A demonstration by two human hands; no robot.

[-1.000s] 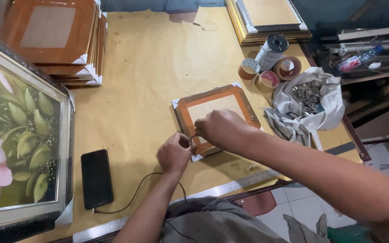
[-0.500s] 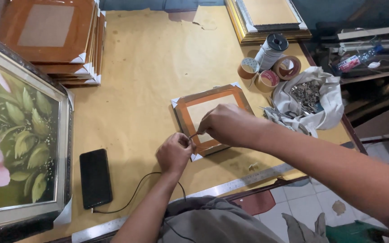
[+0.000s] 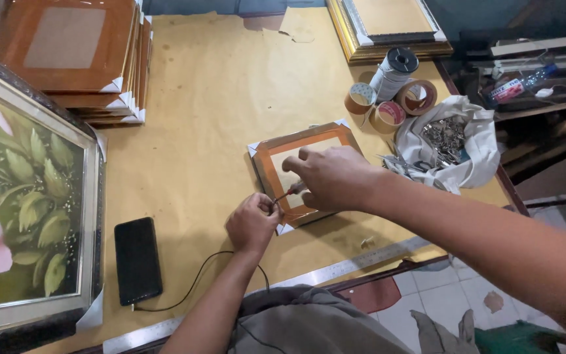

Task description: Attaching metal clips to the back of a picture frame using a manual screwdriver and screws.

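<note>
One small frame [image 3: 306,172] lies face down near the middle of the desk [image 3: 217,85], which is covered in matt yellow-brown paper. The frame is square, glossy orange-brown wood with a pale board back and white card protectors on its corners. The right hand [image 3: 332,177] rests on the frame, its fingers [image 3: 299,189] pinched shut on a thin dark tool [image 3: 284,195] whose tip points toward the frame's near left edge. The left hand [image 3: 252,221] sits just left of that edge, fingers curled closed against the tool's tip; what they hold, if anything, is too small to tell.

Right of the frame lies a crumpled white cloth [image 3: 473,147] holding a heap of small grey metal pieces. Behind it stand three rolls of brown tape [image 3: 388,115] and one white spool [image 3: 393,71] with a black top. Far left of the frame is one stack of similar wood frames [image 3: 80,59], and nearer, one large painting [image 3: 21,203] of a pink flower and green leaves in a silvery frame. One flat black phone [image 3: 137,260] with a thin black cable lies left of the small frame. A steel ruler [image 3: 361,261] runs along the desk's near edge. One gilt frame [image 3: 388,29] lies at the far edge.
</note>
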